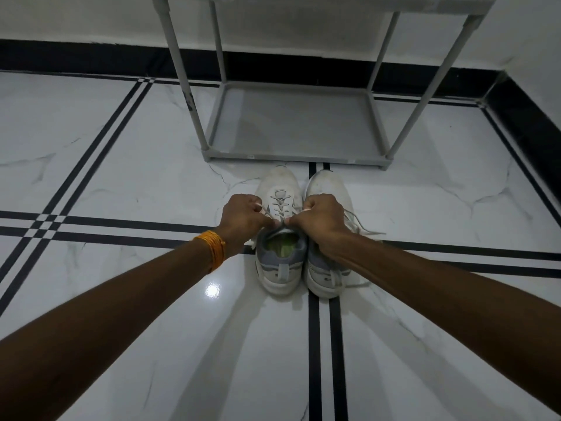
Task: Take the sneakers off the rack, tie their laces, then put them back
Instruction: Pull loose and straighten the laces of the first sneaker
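Two white sneakers are sitting side by side on the glossy marble-look floor (121,183), toes pointing at the grey rack (291,126), heels toward the person. The left sneaker (280,238) is showing a smooth rounded toe, a grey padded collar and a yellow-green insole inside its opening. The right sneaker (326,232) is lying just beside it, touching or nearly so, with loose flat laces (361,227) trailing off its outer side onto the tile.

Both bare forearms are reaching out over the shoes. The left hand (241,218) is curling into a loose fist, fingers pressed together and pinching a white lace (267,211) end of the left sneaker. The right hand (320,218) is doing the same, fingertips bunched and gripping the other end right at the tongue, so the two hands are almost meeting above the eyelets. A bundle of orange thread (212,249) is wrapping the left wrist.

The rack is standing just beyond the toes, made of slim round grey tubes with a flat, matte fabric-like bottom shelf. The floor is shining, white with faint grey veins and crossed by paired black stripes (326,344); a black skirting band (91,60) is running along the wall.
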The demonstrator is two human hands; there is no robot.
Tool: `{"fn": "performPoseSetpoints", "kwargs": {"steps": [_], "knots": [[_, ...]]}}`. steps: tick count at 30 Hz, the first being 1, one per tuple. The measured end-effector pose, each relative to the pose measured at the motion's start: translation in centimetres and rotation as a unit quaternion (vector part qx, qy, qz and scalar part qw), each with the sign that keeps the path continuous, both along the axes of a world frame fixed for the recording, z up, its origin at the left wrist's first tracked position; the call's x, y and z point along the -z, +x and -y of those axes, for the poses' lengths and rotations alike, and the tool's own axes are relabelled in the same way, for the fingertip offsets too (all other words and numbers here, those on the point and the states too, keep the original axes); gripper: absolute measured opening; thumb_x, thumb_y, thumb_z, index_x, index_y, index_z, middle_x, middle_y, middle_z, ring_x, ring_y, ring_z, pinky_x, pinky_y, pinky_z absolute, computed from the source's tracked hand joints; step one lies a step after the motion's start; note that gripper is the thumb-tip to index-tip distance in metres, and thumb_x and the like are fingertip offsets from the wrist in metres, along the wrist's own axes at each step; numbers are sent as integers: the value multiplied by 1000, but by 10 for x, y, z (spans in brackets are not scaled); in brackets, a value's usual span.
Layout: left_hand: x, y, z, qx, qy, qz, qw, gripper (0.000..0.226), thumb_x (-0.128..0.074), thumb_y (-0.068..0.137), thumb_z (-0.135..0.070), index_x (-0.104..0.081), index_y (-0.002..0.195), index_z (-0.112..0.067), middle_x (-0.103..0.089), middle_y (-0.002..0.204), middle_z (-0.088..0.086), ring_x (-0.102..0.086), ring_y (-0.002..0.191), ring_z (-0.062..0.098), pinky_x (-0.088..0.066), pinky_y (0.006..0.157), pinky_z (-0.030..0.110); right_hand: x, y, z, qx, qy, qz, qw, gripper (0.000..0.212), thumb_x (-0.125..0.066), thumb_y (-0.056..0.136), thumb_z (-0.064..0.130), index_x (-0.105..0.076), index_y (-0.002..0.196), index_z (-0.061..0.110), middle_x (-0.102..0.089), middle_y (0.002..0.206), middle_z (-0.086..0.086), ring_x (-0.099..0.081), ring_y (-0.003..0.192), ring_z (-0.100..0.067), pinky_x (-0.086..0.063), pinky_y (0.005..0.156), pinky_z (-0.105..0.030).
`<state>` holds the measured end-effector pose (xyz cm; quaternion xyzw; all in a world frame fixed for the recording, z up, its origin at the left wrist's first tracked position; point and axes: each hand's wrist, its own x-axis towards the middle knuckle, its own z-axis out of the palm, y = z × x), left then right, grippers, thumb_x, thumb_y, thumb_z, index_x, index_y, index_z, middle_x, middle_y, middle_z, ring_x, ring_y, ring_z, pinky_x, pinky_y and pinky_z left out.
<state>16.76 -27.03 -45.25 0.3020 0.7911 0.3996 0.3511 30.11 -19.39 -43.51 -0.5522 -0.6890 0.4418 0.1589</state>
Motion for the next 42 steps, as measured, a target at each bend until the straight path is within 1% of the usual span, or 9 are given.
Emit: {"fn": "performPoseSetpoints", "kwargs": {"steps": [11,16,21,23,27,32,35,39,42], "knots": [[-33,-11,18,96,-33,-225,969,42,-74,80,-39,-49,52,-21,-55,52,-4,-54,53,15,-38,48,21,-28,22,-8,-192,74,89,974,41,-78,77,28,-47,51,22,-48,51,6,-46,49,-4,-36,50,-23],[-81,-22,21,162,-6,-319,934,64,-50,92,-55,-68,65,0,-66,63,16,-60,58,25,-48,65,33,-85,36,-24,-260,108,97,955,48,-68,85,43,-49,51,16,-41,46,1,-35,39,-14,-32,47,-25],[-127,-9,15,95,152,-56,982,37,-68,88,-22,-51,56,-13,-55,59,2,-62,63,21,-53,65,30,-121,37,-41,-207,176,2,962,48,-65,87,39,-62,69,-5,-63,64,-17,-56,57,-34,-40,61,-29],[-132,-3,14,154,169,-94,969,36,-68,89,-25,-54,61,-6,-55,62,7,-63,60,21,-55,61,30,-128,36,-41,-201,187,-21,961,49,-64,88,41,-67,80,-7,-69,74,-16,-65,73,-30,-48,71,-33],[-128,16,11,322,151,-466,810,34,-61,91,-40,-62,76,-10,-64,94,3,-58,65,16,-47,58,31,-144,30,-42,-217,211,-50,952,46,-57,92,44,-71,83,1,-73,87,-15,-68,89,-29,-50,94,-49],[-126,23,-9,407,130,-623,655,29,-54,96,-36,-67,93,-11,-64,116,5,-58,66,19,-36,56,27,-157,16,-31,-294,210,-37,932,43,-52,97,37,-70,86,0,-74,89,-5,-69,87,-15,-51,90,-39],[-137,13,-23,323,49,-608,724,32,-54,95,-36,-68,87,-9,-58,70,3,-49,57,19,-39,57,30,-153,14,-32,-239,259,-52,934,34,-51,98,29,-71,85,4,-69,81,-5,-63,74,-18,-48,70,-35],[-151,8,-29,222,64,-190,954,39,-58,93,-33,-53,60,-12,-45,54,0,-39,45,12,-34,47,23,-136,23,-37,-172,297,-19,939,21,-61,85,7,-71,103,13,-64,92,2,-58,81,-12,-46,72,-25],[-155,11,-25,187,71,-43,979,34,-52,93,-25,-51,61,-15,-49,56,1,-41,45,11,-35,48,24,-125,21,-24,-247,170,-34,953,16,-76,75,15,-73,88,22,-62,74,2,-56,65,-12,-47,64,-30]]}}
